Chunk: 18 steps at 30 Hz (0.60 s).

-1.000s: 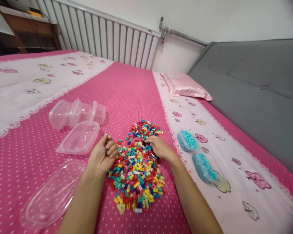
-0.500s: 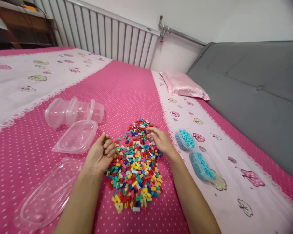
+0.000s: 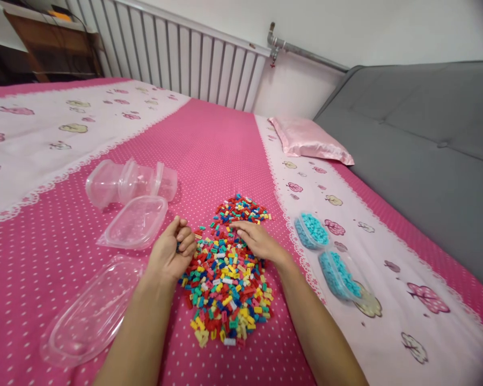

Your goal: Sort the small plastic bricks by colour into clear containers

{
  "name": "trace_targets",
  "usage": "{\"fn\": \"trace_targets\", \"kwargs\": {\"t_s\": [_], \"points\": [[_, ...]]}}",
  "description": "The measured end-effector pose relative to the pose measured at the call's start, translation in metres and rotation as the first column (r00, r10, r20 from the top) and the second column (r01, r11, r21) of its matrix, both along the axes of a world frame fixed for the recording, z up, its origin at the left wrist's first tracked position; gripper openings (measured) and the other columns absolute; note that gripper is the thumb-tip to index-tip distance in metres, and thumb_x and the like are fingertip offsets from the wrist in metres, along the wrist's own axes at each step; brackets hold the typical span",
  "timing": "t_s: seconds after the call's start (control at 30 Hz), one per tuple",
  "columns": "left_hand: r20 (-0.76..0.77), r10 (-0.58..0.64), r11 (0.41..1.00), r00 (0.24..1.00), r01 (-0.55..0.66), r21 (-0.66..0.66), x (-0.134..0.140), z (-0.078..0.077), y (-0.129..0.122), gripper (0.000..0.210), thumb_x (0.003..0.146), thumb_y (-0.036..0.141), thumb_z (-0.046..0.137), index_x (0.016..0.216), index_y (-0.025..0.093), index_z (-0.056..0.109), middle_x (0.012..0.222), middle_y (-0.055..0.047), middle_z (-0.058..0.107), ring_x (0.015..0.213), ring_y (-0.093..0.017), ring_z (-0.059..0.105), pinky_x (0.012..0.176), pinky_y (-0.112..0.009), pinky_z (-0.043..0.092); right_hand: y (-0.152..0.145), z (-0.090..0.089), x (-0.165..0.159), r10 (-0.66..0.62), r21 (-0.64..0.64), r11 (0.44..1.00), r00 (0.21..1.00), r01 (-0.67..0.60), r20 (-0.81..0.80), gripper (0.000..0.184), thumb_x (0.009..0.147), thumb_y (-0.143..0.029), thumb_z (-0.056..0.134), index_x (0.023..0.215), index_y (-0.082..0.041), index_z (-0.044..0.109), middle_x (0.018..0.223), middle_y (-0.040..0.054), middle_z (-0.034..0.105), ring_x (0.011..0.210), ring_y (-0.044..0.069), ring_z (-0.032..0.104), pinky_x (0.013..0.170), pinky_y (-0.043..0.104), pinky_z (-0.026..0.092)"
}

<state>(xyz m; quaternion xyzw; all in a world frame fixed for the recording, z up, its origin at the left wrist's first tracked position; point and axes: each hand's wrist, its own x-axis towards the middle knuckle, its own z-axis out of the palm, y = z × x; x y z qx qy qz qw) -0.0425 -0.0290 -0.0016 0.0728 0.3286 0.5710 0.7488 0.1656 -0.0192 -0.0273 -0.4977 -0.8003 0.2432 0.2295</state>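
Observation:
A heap of small multicoloured toy building bricks [image 3: 229, 289] lies spread on the pink bedspread between my hands. At the heap's left edge, my left hand [image 3: 175, 246] is turned palm up with its fingers curled. A bit of dark blue-green shows inside the curl, so it holds a few bricks. My right hand [image 3: 257, 240] reaches over the heap from the right, palm down. Its index finger is stretched out and the thumb lies apart below it, close over the bricks. No brick can be seen in its fingers.
Two clear tubs of turquoise bricks [image 3: 312, 230] stand at the right. To the left lie stacked empty plastic tubs [image 3: 131, 182] on their side and two clear lids [image 3: 134, 222]. Farther back are a pink pillow [image 3: 309, 140], a grey headboard [image 3: 418, 118] and a white radiator [image 3: 177, 53].
My right hand has drawn back from the far part of the heap, nearer and to the left, with its fingers lower. The left hand stays curled. The view has shifted slightly.

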Motion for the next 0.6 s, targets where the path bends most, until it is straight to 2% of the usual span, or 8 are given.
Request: {"fn": "trace_targets", "kwargs": {"t_s": [0.13,0.27,0.33,0.4,0.47,0.5,0.6], "points": [[0.009,0.005,1.000,1.000,-0.005,-0.003,-0.001,0.000,0.000,0.029,0.090,0.021,0.034,0.063,0.016,0.043,0.040,0.009,0.024,0.028,-0.005,0.022,0.026,-0.016,0.017,0.005,-0.003,0.006,-0.078,-0.013,0.997,0.995,0.077,-0.069,0.033,0.085,-0.017,0.038,0.110,-0.020,0.059,0.114,0.0055,0.061,0.107,0.016,0.054,0.094,0.034,0.039],[-0.028,0.013,1.000,1.000,-0.013,-0.001,0.000,0.002,0.000,0.029,0.090,0.020,0.033,0.063,0.017,0.043,0.040,0.009,0.024,0.028,-0.005,0.022,0.026,-0.016,0.017,0.010,-0.003,0.012,-0.136,-0.054,0.991,0.948,0.126,-0.289,0.034,0.082,-0.016,0.039,0.112,-0.020,0.057,0.116,0.0048,0.060,0.110,0.014,0.053,0.095,0.033,0.039],[-0.124,0.028,1.000,0.992,-0.028,0.002,0.002,0.005,-0.002,0.027,0.089,0.020,0.035,0.063,0.016,0.044,0.040,0.009,0.023,0.027,-0.005,0.020,0.026,-0.015,0.015,0.011,-0.001,0.021,-0.204,-0.084,0.979,0.896,0.186,-0.394,0.035,0.081,-0.015,0.039,0.112,-0.019,0.055,0.113,0.0056,0.062,0.105,0.015,0.056,0.091,0.033,0.042],[-0.290,0.038,0.999,0.956,-0.029,0.036,0.003,0.008,-0.003,0.022,0.086,0.021,0.042,0.066,0.016,0.049,0.039,0.010,0.023,0.027,-0.004,0.018,0.027,-0.014,0.013,0.011,0.001,0.034,-0.326,-0.102,0.945,0.852,0.312,-0.410,0.034,0.079,-0.015,0.042,0.110,-0.018,0.055,0.107,0.0066,0.064,0.098,0.015,0.059,0.087,0.033,0.045],[-0.505,0.075,0.994,0.860,-0.025,0.105,0.002,0.008,-0.002,0.015,0.081,0.020,0.050,0.068,0.016,0.054,0.039,0.009,0.026,0.028,-0.004,0.021,0.029,-0.014,0.014,0.010,0.002,0.048,-0.468,-0.092,0.881,0.828,0.464,-0.309,0.033,0.077,-0.016,0.045,0.108,-0.017,0.057,0.100,0.0067,0.066,0.092,0.016,0.061,0.085,0.033,0.046],[-0.621,0.103,0.989,0.777,-0.014,0.147,0.001,0.006,-0.002,0.011,0.079,0.018,0.053,0.068,0.017,0.057,0.040,0.008,0.030,0.030,-0.005,0.025,0.031,-0.014,0.017,0.009,0.002,0.053,-0.535,-0.069,0.843,0.814,0.534,-0.226,0.032,0.076,-0.016,0.047,0.107,-0.017,0.057,0.099,0.0072,0.066,0.092,0.017,0.061,0.086,0.034,0.045],[-0.890,0.196,0.970,0.411,0.052,0.238,-0.002,-0.002,0.000,0.009,0.070,0.012,0.058,0.066,0.019,0.062,0.047,0.003,0.045,0.041,-0.010,0.040,0.040,-0.017,0.025,0.009,-0.006,0.064,-0.674,0.048,0.738,0.739,0.673,-0.005,0.040,0.073,-0.013,0.049,0.113,-0.014,0.054,0.112,0.0128,0.059,0.104,0.022,0.055,0.093,0.038,0.039]]}}
